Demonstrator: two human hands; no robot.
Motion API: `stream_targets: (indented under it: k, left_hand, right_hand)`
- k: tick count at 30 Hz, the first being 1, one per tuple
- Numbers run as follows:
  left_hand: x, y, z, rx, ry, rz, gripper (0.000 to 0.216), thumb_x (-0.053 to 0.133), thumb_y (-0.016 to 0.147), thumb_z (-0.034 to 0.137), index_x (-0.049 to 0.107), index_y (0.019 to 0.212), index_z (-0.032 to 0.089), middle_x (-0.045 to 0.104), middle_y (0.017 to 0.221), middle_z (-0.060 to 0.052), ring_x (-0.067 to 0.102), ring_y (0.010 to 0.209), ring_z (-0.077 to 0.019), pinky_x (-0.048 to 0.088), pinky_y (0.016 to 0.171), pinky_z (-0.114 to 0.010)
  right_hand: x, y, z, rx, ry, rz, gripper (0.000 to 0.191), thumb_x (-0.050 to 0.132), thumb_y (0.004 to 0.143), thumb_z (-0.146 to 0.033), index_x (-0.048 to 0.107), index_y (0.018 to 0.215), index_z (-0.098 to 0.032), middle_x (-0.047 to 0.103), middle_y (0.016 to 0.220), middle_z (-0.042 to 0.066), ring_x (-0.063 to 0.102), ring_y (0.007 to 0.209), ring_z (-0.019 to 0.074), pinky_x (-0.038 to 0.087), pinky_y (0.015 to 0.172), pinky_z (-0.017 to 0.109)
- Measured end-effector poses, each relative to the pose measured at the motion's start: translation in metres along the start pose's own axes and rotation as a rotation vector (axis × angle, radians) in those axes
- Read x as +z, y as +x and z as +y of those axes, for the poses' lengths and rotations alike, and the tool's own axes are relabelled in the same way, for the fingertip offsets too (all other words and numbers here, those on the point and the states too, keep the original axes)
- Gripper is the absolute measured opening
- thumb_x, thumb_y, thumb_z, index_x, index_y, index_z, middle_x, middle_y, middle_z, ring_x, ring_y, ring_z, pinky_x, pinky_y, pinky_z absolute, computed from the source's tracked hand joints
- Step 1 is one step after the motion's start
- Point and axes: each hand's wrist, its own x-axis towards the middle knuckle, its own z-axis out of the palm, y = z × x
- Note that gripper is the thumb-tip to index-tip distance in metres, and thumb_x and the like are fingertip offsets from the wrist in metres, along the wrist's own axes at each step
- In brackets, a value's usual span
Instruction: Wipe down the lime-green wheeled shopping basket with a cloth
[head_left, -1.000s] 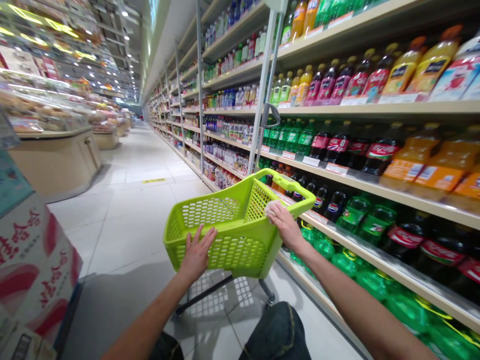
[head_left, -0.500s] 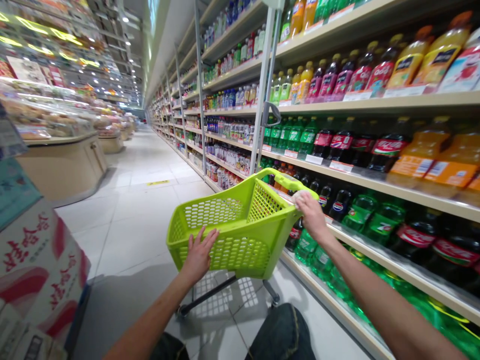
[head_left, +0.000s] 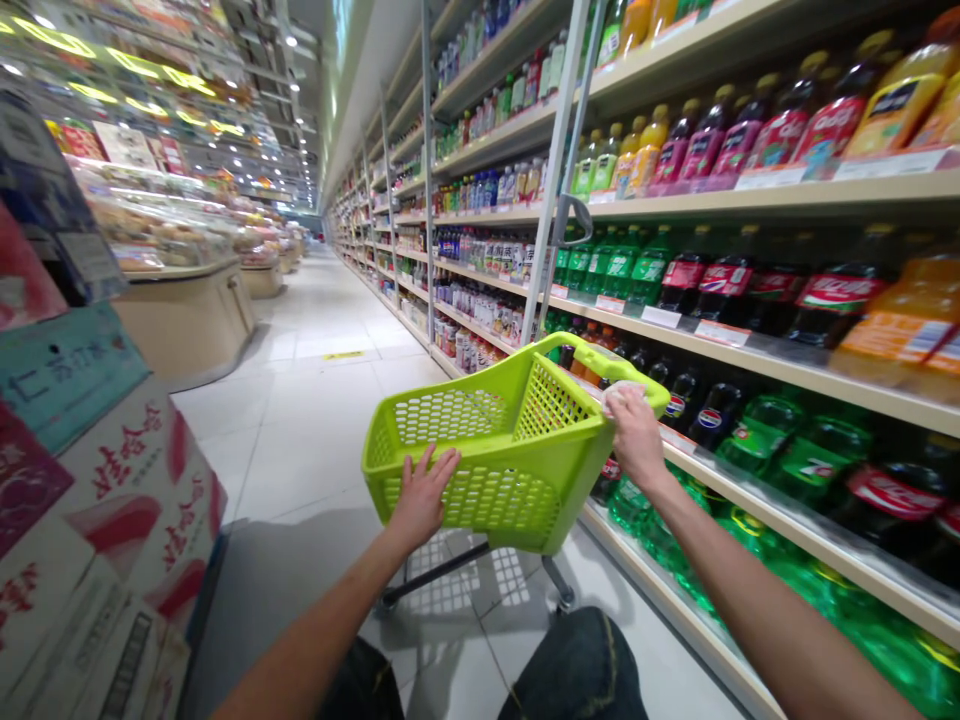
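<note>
A lime-green plastic shopping cart [head_left: 480, 490] with perforated sides stands on the tiled floor before my knees, its basket without goods. My left hand [head_left: 422, 492] lies on the near side of the basket, fingers spread over the top rim. Pinched in my right hand [head_left: 636, 432] is a crumpled whitish cloth or wipe [head_left: 622, 392], pressed to the rim at the cart's rear corner beside the handle [head_left: 592, 355]. Whether it is cloth or paper I cannot tell. My right fingers are partly hidden by the hand itself.
Shelves [head_left: 750, 345] of drink bottles run along the right, close to the cart. Stacked cartons [head_left: 135, 500] stand at the left. Farther off are a display counter [head_left: 184, 320] and an aisle floor with a yellow marking [head_left: 343, 355].
The view has turned slightly left, so the cart and shelves appear farther right. My left hand stays on the basket side. More of the whitish cloth shows at my right fingers.
</note>
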Motion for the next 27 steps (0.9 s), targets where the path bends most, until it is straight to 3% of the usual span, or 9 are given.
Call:
stream_targets:
  k: [4, 6, 8, 11, 13, 19, 21, 25, 27]
  left_hand:
    - [0.000, -0.001, 0.000, 0.001, -0.008, -0.003, 0.081, 0.038, 0.058, -0.002, 0.028, 0.134, 0.021, 0.034, 0.140, -0.002, 0.015, 0.132, -0.0282, 0.012, 0.103, -0.059]
    - [0.000, -0.001, 0.000, -0.003, -0.012, -0.009, 0.081, 0.039, 0.057, -0.002, 0.028, 0.134, 0.021, 0.034, 0.140, -0.002, 0.015, 0.132, -0.0282, 0.012, 0.103, -0.059]
    - [-0.001, -0.001, -0.001, -0.004, -0.011, -0.009, 0.081, 0.038, 0.058, -0.002, 0.028, 0.134, 0.021, 0.034, 0.140, -0.002, 0.014, 0.132, -0.0279, 0.012, 0.104, -0.059]
    - [0.000, -0.002, -0.001, 0.003, -0.005, -0.005, 0.081, 0.038, 0.058, -0.002, 0.028, 0.134, 0.022, 0.034, 0.140, -0.002, 0.014, 0.132, -0.0270, 0.011, 0.104, -0.058]
    - [0.001, -0.003, 0.000, 0.005, -0.005, -0.006, 0.081, 0.038, 0.058, -0.002, 0.028, 0.134, 0.022, 0.035, 0.140, -0.002, 0.015, 0.132, -0.0267, 0.011, 0.104, -0.058]
    - [0.000, -0.003, 0.000, 0.012, 0.013, 0.005, 0.080, 0.038, 0.059, -0.002, 0.028, 0.134, 0.021, 0.036, 0.139, -0.002, 0.016, 0.132, -0.0271, 0.012, 0.104, -0.057]
    - [-0.002, -0.003, -0.001, 0.012, 0.006, 0.000, 0.080, 0.037, 0.058, -0.002, 0.028, 0.134, 0.021, 0.036, 0.139, -0.002, 0.016, 0.132, -0.0276, 0.012, 0.104, -0.057]
    - [-0.003, -0.004, -0.001, 0.012, -0.009, -0.010, 0.080, 0.036, 0.058, -0.003, 0.028, 0.134, 0.020, 0.035, 0.140, -0.001, 0.015, 0.132, -0.0277, 0.011, 0.104, -0.058]
    - [-0.004, -0.004, 0.000, 0.009, -0.006, -0.011, 0.080, 0.036, 0.058, -0.003, 0.029, 0.134, 0.020, 0.034, 0.140, -0.001, 0.015, 0.132, -0.0275, 0.011, 0.104, -0.058]
  right_hand:
    - [0.029, -0.023, -0.060, -0.225, 0.196, -0.085, 0.038, 0.035, 0.084, -0.009, 0.058, 0.112, -0.022, 0.050, 0.127, 0.006, 0.032, 0.127, 0.0172, 0.032, 0.102, 0.042]
    - [0.036, -0.029, -0.075, -0.290, 0.247, -0.127, 0.036, 0.035, 0.086, -0.012, 0.057, 0.112, -0.024, 0.050, 0.127, 0.005, 0.030, 0.128, 0.0155, 0.031, 0.103, 0.041]
    - [0.033, -0.026, -0.067, -0.274, 0.224, -0.140, 0.037, 0.035, 0.086, -0.013, 0.056, 0.114, -0.024, 0.048, 0.129, 0.005, 0.029, 0.129, 0.0164, 0.030, 0.103, 0.043]
    - [0.024, -0.016, -0.042, -0.129, 0.142, -0.088, 0.040, 0.036, 0.083, -0.009, 0.054, 0.117, -0.020, 0.044, 0.132, 0.009, 0.028, 0.129, 0.0204, 0.029, 0.103, 0.046]
    - [0.025, -0.016, -0.046, -0.077, 0.147, -0.052, 0.043, 0.036, 0.081, -0.005, 0.054, 0.117, -0.019, 0.044, 0.132, 0.010, 0.028, 0.129, 0.0210, 0.030, 0.103, 0.046]
    - [0.052, -0.035, -0.126, -0.226, 0.373, -0.130, 0.034, 0.039, 0.085, -0.013, 0.057, 0.112, -0.024, 0.050, 0.127, 0.005, 0.030, 0.128, 0.0170, 0.032, 0.103, 0.044]
    - [0.048, -0.031, -0.118, -0.228, 0.356, -0.159, 0.034, 0.038, 0.085, -0.013, 0.058, 0.111, -0.023, 0.051, 0.126, 0.006, 0.032, 0.127, 0.0176, 0.032, 0.102, 0.044]
    - [0.027, -0.017, -0.066, -0.070, 0.180, -0.120, 0.043, 0.034, 0.079, -0.003, 0.057, 0.112, -0.018, 0.048, 0.128, 0.011, 0.032, 0.127, 0.0215, 0.032, 0.101, 0.046]
    - [0.024, -0.017, -0.064, -0.015, 0.144, -0.094, 0.045, 0.035, 0.076, -0.001, 0.057, 0.113, -0.015, 0.047, 0.128, 0.012, 0.032, 0.127, 0.0225, 0.031, 0.101, 0.046]
